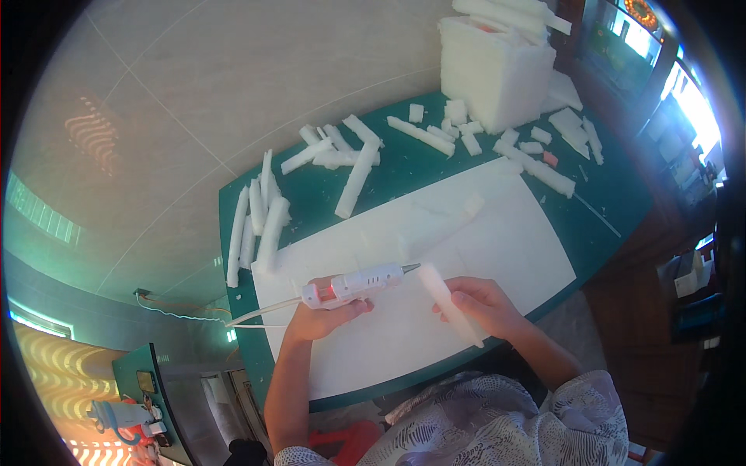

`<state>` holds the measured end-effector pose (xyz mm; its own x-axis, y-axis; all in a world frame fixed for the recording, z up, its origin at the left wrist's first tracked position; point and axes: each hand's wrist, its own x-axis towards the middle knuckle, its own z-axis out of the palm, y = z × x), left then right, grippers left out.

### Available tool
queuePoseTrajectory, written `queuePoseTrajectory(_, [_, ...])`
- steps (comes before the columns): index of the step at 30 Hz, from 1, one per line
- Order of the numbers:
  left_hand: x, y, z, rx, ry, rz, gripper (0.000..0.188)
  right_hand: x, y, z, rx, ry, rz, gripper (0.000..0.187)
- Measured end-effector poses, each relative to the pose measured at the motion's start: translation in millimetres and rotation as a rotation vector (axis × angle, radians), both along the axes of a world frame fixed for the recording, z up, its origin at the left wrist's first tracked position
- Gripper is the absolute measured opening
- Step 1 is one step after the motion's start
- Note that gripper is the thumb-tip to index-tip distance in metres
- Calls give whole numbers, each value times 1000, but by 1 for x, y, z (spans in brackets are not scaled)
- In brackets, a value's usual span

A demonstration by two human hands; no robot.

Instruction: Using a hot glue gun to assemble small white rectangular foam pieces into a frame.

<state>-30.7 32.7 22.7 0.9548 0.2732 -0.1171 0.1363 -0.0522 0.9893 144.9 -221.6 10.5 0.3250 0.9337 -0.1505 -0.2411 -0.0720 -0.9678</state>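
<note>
My left hand [322, 317] is closed around a white hot glue gun [364, 281], which points to the right. Its metal nozzle comes close to the upper end of a white foam strip [451, 305]; whether they touch I cannot tell. That strip is gripped in my right hand [483, 304], tilted with its lower end toward me. Both hands are above a large white board [373, 353] lying on the green table. A pale cord trails from the glue gun off to the left.
On the green table [318, 233], several foam strips [272, 233] lie at the left and along the back. A large white foam box [493, 74] stands at the far right, with small foam blocks [458, 113] beside it. A thin stick [597, 215] lies near the right edge.
</note>
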Motion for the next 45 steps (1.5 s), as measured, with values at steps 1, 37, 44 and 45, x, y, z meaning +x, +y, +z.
queuePoseTrajectory(1, [1,-1,0,30,27,-1,22,0,0,0,5,0,3,40])
queuePoseTrajectory(37, [1,0,-2,55,109,-12,17,7,-6,-1,-1,32,-2,36])
queuePoseTrajectory(44, [-1,4,-10,135,55,9,36,13,-9,-14,69,116,16,40])
queuePoseTrajectory(45, [1,3,-6,96,50,14,27,14,-9,-16,68,116,15,40])
